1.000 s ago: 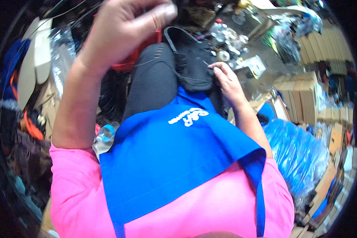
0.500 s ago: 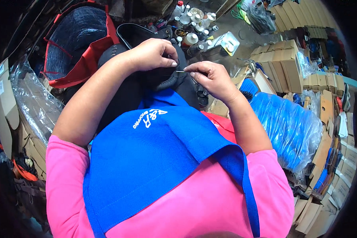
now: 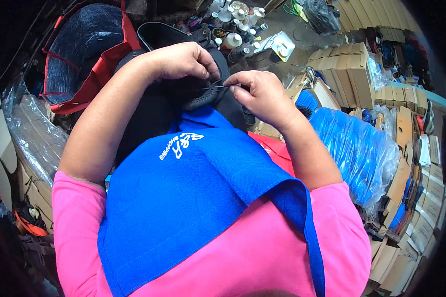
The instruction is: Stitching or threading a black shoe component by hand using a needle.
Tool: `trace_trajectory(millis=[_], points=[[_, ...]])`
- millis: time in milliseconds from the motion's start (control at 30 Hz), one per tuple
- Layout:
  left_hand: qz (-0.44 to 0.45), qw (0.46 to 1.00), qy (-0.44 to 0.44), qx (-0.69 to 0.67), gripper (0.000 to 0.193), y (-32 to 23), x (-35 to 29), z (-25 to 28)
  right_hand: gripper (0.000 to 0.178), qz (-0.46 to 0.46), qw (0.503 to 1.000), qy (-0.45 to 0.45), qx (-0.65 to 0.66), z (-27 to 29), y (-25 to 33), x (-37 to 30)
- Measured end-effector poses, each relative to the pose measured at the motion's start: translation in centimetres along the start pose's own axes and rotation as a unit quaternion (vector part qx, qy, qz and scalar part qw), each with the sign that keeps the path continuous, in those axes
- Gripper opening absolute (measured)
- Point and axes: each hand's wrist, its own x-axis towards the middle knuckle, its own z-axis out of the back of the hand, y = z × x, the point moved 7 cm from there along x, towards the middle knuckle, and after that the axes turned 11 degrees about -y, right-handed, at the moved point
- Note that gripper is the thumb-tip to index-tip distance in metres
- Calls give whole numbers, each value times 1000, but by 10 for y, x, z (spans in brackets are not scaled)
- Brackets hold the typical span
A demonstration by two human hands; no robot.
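A black shoe with a ridged sole edge lies in my lap, over dark trousers and a blue apron. My left hand is bent over it from the left, fingers curled and closed at its surface; what they pinch is hidden. From the right, my right hand pinches a thin needle between thumb and forefinger. The needle points left to the edge of the shoe, close to my left fingertips. Whether its tip is in the material, I cannot tell.
A red bag with a silvery lining stands open at the left. Several bottles crowd the floor ahead. To the right are a plastic-wrapped blue bundle and cardboard boxes. Clear plastic sheeting covers cardboard on the left.
My left hand has lowered its fingertips toward the shoe's edge. The right hand has come slightly left with the needle, closing the gap between the hands. The whole view has shifted slightly.
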Motion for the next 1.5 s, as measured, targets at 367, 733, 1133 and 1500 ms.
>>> trace_trajectory(millis=[367,733,1133,1500], points=[[0,1000,13,2,30,7,0,3,18,20,997,-44,56,-16,-9,-7],[-7,1000,13,-14,30,8,-1,3,16,51,995,-62,55,-14,-5,-3],[-21,1000,13,2,32,10,-1,3,16,16,997,-43,65,-17,-6,-2],[-41,995,-37,85,22,11,-2,2,17,32,994,75,75,-22,-17,15]])
